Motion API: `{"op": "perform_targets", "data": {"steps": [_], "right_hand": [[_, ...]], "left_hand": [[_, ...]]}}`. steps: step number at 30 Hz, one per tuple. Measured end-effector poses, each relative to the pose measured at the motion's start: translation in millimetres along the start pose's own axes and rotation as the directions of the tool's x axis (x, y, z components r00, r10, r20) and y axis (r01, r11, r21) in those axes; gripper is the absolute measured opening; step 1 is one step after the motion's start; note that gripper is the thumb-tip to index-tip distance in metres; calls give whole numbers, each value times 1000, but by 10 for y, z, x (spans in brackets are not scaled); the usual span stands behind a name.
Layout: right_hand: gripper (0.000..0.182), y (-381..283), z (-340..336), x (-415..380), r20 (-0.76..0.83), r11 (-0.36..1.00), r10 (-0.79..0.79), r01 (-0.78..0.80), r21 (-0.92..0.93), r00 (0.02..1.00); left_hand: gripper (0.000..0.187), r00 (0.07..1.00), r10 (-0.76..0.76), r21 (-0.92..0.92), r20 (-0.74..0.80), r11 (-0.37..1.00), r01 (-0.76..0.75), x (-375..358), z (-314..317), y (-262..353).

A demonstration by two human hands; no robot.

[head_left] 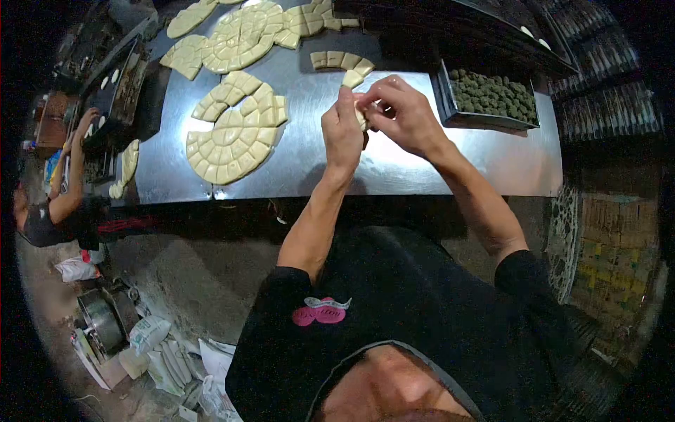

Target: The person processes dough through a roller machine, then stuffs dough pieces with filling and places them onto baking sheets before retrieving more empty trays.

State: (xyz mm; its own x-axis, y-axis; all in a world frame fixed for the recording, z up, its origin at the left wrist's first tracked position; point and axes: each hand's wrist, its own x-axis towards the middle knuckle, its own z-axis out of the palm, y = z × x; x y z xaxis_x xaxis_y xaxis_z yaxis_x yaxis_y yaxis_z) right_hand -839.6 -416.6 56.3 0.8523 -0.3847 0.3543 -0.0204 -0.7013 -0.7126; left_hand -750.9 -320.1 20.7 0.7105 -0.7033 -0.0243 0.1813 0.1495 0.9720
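Observation:
Over the metal table my left hand is closed around a small pale dough piece, mostly hidden by the fingers. My right hand meets it from the right, thumb and fingers curled in a pinch at the dough's edge. Just beyond the hands lies a short curved row of dough pieces, with a loose piece at its end. Left of the hands rests a large round of cut dough pieces, part of its ring gone. To the right stands a metal tray of dark green lumpy balls.
More cut dough covers the far left of the metal table. Dark trays line the back edge. At the left, another person's arm reaches to a tray with white pieces. Bags and a metal pot stand on the floor.

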Motion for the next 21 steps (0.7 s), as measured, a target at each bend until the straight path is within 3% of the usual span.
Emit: {"op": "perform_targets", "data": {"steps": [2, 3, 5, 8, 9, 10, 12, 13, 15, 16, 17, 18, 20, 21], "right_hand": [[19, -105, 127, -110, -34, 990, -126, 124, -69, 991], [24, -163, 179, -171, -26, 967, -202, 195, -163, 979], [26, -188, 212, -327, 53, 934, -199, 206, -292, 979], [23, 94, 197, -686, 166, 925, -79, 134, -355, 983], [20, 187, 178, -822, 222, 921, -3, 89, -378, 975], [20, 302, 159, -945, 230, 922, 29, 63, -383, 973], [20, 595, 157, -1182, 398, 875, 228, -7, -484, 889], [18, 797, 228, -1326, 423, 827, 251, 35, -561, 871], [19, 940, 294, -1548, 403, 814, 233, 49, -579, 885], [20, 964, 308, -1602, 390, 805, 181, 92, -587, 903], [26, 880, 258, -1505, 463, 774, 355, 23, -633, 812], [26, 794, 211, -1373, 466, 773, 375, 7, -634, 802], [33, 701, 112, -1032, 560, 730, 624, -152, -666, 545], [33, 655, 84, -920, 563, 729, 629, -155, -667, 536]], "left_hand": [[52, 999, -24, -57, -43, 998, 21, 26, -32, -152], [53, 997, -71, -187, -30, 980, 64, 10, -57, -232], [55, 976, -217, -391, -26, 901, 190, -55, -3, -355], [59, 888, -432, -262, 155, 849, 459, -302, 78, -679], [59, 838, -476, -93, 268, 853, 514, -367, 85, -795], [57, 773, -568, 125, 283, 821, 557, -399, 100, -866], [51, 829, -500, 571, 253, 768, 289, -384, -101, -1360], [48, 793, -573, 401, 206, 789, 466, -426, -156, -1108], [43, 853, -494, 156, 170, 868, 472, -438, -449, -1107], [41, 884, -447, 134, 138, 893, 430, -458, -610, -1092], [38, 873, -482, 122, 74, 873, 472, -487, -746, -957], [35, 900, -435, 26, 21, 901, 434, -523, -952, -1074], [33, 900, -418, 13, -120, 906, 423, -630, -1307, -1042], [34, 905, -386, 76, -177, 912, 404, -685, -1432, -927]]}}
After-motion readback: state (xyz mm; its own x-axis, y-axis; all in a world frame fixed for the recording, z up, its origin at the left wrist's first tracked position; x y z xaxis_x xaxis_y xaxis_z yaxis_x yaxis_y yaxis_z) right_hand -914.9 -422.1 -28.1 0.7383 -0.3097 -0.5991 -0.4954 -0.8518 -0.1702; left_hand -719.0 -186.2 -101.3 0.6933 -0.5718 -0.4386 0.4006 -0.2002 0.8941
